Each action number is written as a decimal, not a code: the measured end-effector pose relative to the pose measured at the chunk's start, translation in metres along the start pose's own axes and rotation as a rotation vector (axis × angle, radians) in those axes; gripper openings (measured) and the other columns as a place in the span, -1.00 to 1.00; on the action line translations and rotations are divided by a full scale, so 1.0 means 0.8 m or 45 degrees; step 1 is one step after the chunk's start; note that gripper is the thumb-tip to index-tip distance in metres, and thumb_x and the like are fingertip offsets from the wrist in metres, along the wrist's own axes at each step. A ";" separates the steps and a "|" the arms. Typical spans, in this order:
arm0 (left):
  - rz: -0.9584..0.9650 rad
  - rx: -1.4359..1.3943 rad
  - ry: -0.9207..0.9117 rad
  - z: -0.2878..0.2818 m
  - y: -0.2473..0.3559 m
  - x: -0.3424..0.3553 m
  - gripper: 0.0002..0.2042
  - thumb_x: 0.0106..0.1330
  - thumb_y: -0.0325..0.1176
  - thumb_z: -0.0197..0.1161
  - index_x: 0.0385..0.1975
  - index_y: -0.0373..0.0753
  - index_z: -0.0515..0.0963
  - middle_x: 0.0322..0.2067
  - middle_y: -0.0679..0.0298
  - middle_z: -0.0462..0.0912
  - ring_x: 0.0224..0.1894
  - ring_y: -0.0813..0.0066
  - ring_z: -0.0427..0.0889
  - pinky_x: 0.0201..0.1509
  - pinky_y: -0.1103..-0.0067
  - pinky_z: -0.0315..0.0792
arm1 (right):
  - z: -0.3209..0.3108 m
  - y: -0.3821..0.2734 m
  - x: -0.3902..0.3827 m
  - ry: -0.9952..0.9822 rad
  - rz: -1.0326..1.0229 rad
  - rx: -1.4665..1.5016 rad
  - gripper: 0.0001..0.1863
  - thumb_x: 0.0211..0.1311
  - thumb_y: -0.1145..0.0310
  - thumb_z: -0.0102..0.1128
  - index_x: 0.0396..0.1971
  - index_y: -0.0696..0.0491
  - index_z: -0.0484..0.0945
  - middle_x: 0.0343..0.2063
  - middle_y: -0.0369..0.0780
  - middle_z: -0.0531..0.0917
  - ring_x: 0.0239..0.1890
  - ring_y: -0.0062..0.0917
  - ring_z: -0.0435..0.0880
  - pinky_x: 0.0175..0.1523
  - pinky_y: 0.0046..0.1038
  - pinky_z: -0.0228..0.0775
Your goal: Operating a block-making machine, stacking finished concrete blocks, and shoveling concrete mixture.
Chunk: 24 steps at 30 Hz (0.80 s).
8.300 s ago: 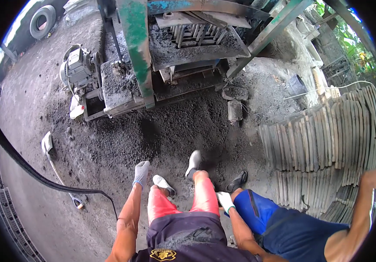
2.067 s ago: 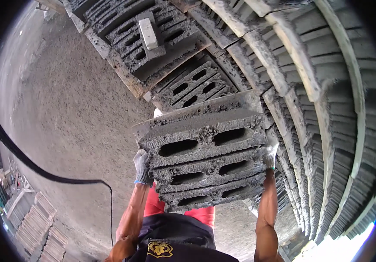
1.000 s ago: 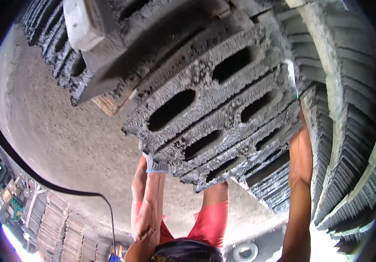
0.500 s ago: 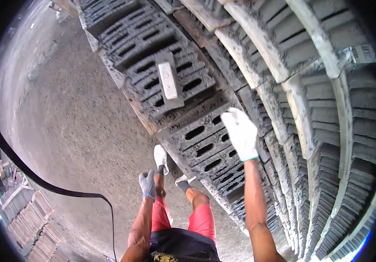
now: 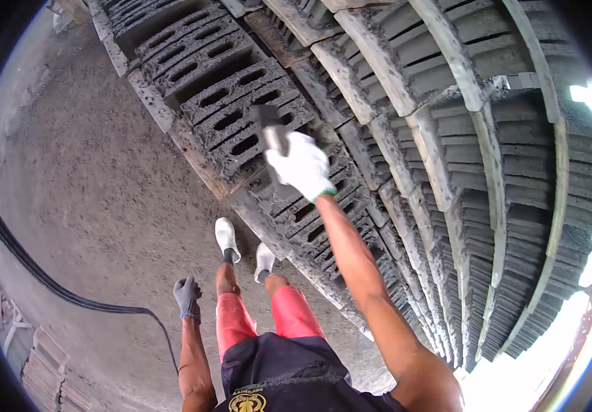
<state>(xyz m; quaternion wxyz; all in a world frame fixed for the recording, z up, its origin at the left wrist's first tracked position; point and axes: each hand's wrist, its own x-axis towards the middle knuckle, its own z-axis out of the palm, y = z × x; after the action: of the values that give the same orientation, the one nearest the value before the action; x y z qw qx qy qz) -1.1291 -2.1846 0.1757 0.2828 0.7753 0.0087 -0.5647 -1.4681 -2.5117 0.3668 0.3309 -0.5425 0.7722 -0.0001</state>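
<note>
My right hand (image 5: 301,165), in a white glove with a green cuff, grips the pale handle of a flat grey hand float (image 5: 264,115). The float is slightly blurred and held over slotted grey concrete blocks (image 5: 203,58); I cannot tell whether it touches them. My right forearm hides some of the nearer blocks. Down at my left side, clear of the blocks, hangs my left hand (image 5: 187,299) in a grey glove, its fingers curled with nothing visible in them.
Boards (image 5: 207,161) edge the block row. To the right rise tiers of stacked blocks (image 5: 516,147) on wooden planks (image 5: 440,168). A black hose (image 5: 69,295) curves across the left. Rough grey floor (image 5: 117,185) lies beside my white shoes (image 5: 226,237). Bright light enters at right.
My right hand has moved left and taken hold of the float, which was lying on the blocks. My left hand has swung outward and lower. My feet and the view have shifted.
</note>
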 end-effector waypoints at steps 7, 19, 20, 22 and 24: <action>-0.078 0.105 0.034 -0.023 -0.084 -0.019 -0.77 0.21 -0.22 0.24 -0.31 -0.25 0.46 -0.54 0.21 0.57 -0.63 0.36 0.56 -0.61 0.49 0.45 | -0.072 0.285 -0.025 0.536 0.318 -0.286 -0.46 -0.01 -0.07 0.26 -0.24 0.12 0.52 -0.28 -0.09 0.65 -0.27 -0.19 0.66 -0.10 -0.24 0.49; 0.108 0.158 0.045 -0.019 -0.157 -0.121 -0.84 0.18 -0.33 0.26 -0.38 -0.26 0.48 -0.59 0.29 0.52 -0.65 0.52 0.49 -0.62 0.59 0.39 | 0.081 0.152 -0.104 0.293 -0.723 -0.685 -0.61 0.02 0.04 0.12 -0.44 0.12 0.43 -0.54 -0.17 0.50 -0.60 -0.44 0.59 -0.60 -0.32 0.43; 0.032 0.101 0.052 -0.028 -0.171 -0.131 -0.84 0.18 -0.33 0.26 -0.38 -0.26 0.48 -0.59 0.28 0.53 -0.64 0.51 0.51 -0.62 0.58 0.40 | 0.051 0.182 -0.080 0.341 -0.538 -0.726 -0.61 0.04 0.03 0.07 -0.42 0.11 0.45 -0.55 -0.18 0.52 -0.60 -0.41 0.62 -0.59 -0.34 0.46; -0.029 0.050 0.162 -0.058 -0.196 -0.162 -0.84 0.18 -0.33 0.25 -0.38 -0.27 0.48 -0.60 0.27 0.53 -0.64 0.49 0.53 -0.63 0.57 0.41 | 0.003 0.219 -0.036 0.494 -0.108 -0.609 -0.52 0.06 -0.01 0.03 -0.30 0.16 0.51 -0.43 -0.07 0.63 -0.48 -0.25 0.67 -0.45 -0.26 0.53; -0.035 -0.089 0.297 -0.071 -0.237 -0.191 -0.83 0.16 -0.35 0.26 -0.41 -0.31 0.47 -0.62 0.26 0.52 -0.67 0.52 0.48 -0.64 0.60 0.38 | -0.033 0.228 0.004 0.535 0.106 -0.548 -0.40 0.04 -0.15 0.12 -0.27 0.18 0.55 -0.28 0.01 0.64 -0.21 -0.13 0.66 -0.13 -0.17 0.51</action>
<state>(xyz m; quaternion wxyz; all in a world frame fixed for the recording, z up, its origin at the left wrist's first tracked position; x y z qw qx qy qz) -1.1979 -1.9527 0.2404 0.2989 0.8252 0.0719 -0.4737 -1.6348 -2.4486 0.3205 0.0410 -0.5560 0.8276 0.0649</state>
